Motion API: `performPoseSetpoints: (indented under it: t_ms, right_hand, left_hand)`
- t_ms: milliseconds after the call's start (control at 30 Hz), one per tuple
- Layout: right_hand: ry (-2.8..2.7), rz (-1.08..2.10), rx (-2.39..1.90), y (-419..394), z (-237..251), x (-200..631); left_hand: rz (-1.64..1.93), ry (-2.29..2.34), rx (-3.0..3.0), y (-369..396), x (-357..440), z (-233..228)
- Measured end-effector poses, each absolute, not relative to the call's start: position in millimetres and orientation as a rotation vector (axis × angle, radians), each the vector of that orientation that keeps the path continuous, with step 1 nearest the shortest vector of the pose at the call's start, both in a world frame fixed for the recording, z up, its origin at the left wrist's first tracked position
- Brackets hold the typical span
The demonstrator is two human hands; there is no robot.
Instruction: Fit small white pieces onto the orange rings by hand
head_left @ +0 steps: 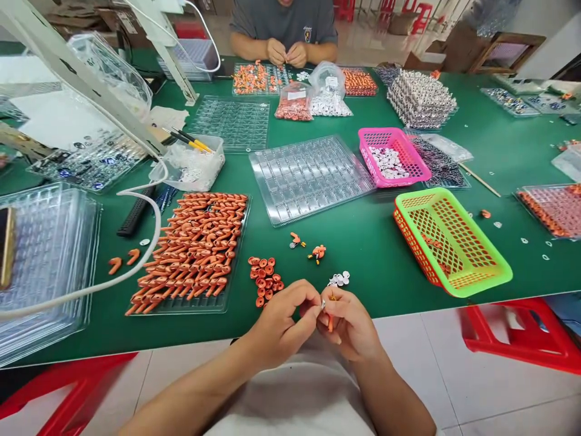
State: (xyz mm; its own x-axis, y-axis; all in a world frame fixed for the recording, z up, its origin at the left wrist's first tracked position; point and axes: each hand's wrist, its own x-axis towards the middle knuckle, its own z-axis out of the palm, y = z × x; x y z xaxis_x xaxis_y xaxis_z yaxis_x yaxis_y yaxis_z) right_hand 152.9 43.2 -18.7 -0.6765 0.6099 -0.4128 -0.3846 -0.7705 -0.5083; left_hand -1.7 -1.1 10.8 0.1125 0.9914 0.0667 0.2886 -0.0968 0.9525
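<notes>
My left hand (288,321) is closed, thumb and forefinger pinching a small white piece (323,304) that looks like one of the discs. My right hand (351,324) is closed on an orange earbud shell (330,324), its stem pointing down and a yellowish bit at its top. The two hands meet at the table's front edge. Just beyond them lie white discs (339,279) and, to the left, round orange caps (265,280). Farther up are two orange earbud pieces with yellow bits, one on the left (296,240) and one on the right (318,252).
Left stands a clear tray filled with orange earbud shells (190,248), crossed by a white cable (157,230). A clear tray (311,175), a pink basket (394,157) and a green basket (481,242) lie beyond and right. A co-worker (285,36) sits opposite, hands together.
</notes>
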Motion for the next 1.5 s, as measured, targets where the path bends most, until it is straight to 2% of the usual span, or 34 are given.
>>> performPoseSetpoints:
  t_ms: [867,1500]
  right_hand:
    - [-0.632,2.509,-0.857,47,-16,161]
    - [-1.02,1.919,-1.057,31,-20,158]
  left_hand:
    - [1.049,1.377,1.504,2,-3,15]
    - [1.333,1.427,1.744,-7,4,7]
